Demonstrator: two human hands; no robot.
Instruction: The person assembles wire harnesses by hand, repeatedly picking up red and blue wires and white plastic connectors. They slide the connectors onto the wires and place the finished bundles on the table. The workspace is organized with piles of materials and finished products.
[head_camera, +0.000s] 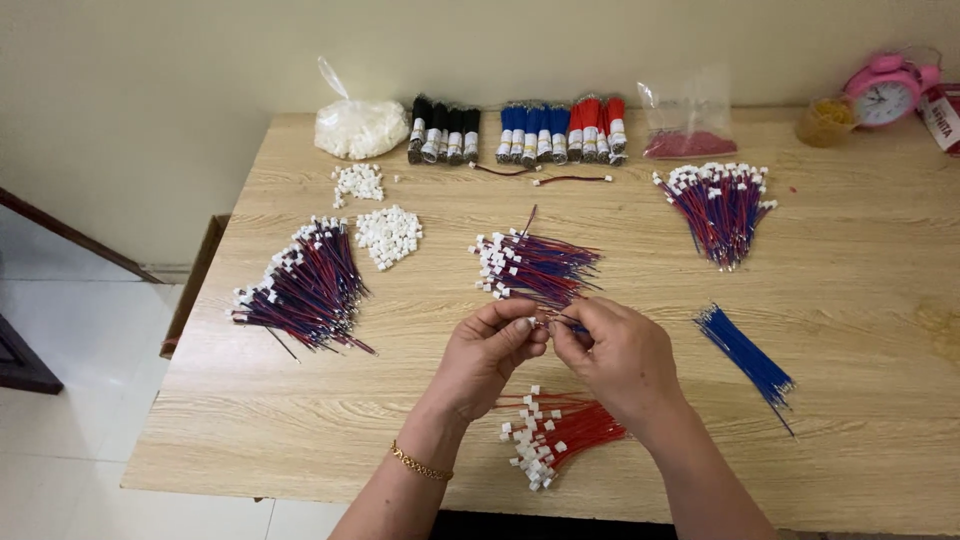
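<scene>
both hands, left hand and right hand, pinch wire.

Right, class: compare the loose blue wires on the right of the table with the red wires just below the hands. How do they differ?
The blue wires are blue and show no plugs; the red wires are red with small white plugs at their left ends. The blue wires lie in a tight, slanting bundle clear of the hands; the red wires fan out, partly under the right hand. Both are thin, loose and rest on the wooden table.
</scene>
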